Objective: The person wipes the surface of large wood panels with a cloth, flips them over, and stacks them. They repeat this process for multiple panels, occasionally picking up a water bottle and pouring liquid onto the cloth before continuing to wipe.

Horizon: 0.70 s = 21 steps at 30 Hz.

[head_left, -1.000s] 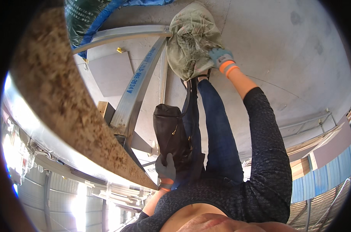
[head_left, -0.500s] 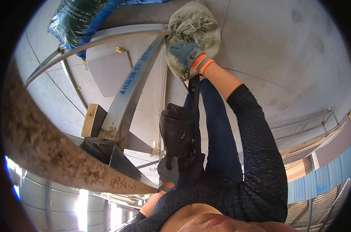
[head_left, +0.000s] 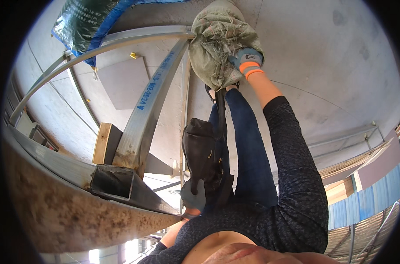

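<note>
A pale green woven sack (head_left: 215,42) with a bunched, frayed top stands on the floor in front of my feet. My right hand (head_left: 248,57), in a grey-blue work glove with an orange cuff, is closed on the sack's right side, its fingertips partly lost in the folds. Against my left leg hangs a dark brown leather bag (head_left: 200,145) with small gold zip pulls and a black strap. My left hand (head_left: 194,196), gloved alike, grips the lower part of this bag; some of its fingers are hidden behind it.
To my left rises a metal frame (head_left: 151,105) of square tubes, with a rusty-stained beam (head_left: 90,220) close by. A wooden block (head_left: 106,143) rests against it. A blue-green printed sack (head_left: 83,28) lies at the far left. Stacked boards (head_left: 363,171) stand at the right.
My right hand has moved to the right across the sack, from its front to its side, and closed on it. The sack's top has shifted and folded. The left hand stays at the bag.
</note>
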Each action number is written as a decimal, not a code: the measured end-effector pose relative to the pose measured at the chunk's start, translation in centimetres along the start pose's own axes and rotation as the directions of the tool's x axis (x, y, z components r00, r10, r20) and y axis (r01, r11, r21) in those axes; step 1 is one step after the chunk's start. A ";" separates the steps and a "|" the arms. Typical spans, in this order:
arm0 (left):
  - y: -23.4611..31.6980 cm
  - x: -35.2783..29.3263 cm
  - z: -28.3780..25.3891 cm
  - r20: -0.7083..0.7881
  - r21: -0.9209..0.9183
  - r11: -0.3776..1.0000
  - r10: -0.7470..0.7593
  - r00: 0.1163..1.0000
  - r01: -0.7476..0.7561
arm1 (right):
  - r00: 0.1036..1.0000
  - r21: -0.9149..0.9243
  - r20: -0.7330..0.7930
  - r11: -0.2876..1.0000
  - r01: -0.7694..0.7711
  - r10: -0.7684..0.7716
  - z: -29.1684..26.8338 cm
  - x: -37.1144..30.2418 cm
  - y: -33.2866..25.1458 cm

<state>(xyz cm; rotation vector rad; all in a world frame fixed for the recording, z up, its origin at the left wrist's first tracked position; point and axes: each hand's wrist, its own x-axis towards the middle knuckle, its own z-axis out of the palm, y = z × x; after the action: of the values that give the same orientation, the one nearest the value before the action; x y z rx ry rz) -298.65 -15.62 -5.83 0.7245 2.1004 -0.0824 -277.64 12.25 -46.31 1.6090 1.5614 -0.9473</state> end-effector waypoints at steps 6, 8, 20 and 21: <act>0.7 0.8 -0.3 0.003 -0.022 1.000 0.008 1.000 -0.008 | 0.988 0.189 0.040 0.970 -0.154 0.149 2.8 2.8 -0.4; 0.7 0.4 -0.1 -0.011 -0.013 1.000 0.014 1.000 -0.014 | 0.992 0.331 -0.094 0.943 -0.042 0.078 3.4 2.1 -0.3; 0.3 -0.1 -0.2 0.016 -0.051 0.995 0.089 0.996 -0.088 | 0.474 0.316 -0.873 0.612 0.726 -0.112 0.0 -15.3 -0.9; 0.4 -0.2 -0.4 0.030 -0.074 0.994 0.079 0.996 -0.077 | 0.449 0.318 -0.888 0.571 0.757 -0.101 -0.1 -16.0 -1.3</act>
<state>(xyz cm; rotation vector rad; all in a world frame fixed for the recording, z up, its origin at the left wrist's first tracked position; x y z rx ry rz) -298.62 -15.23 -5.41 0.7557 2.0307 0.0248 -279.09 4.52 -32.30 2.4203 2.6494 -1.3112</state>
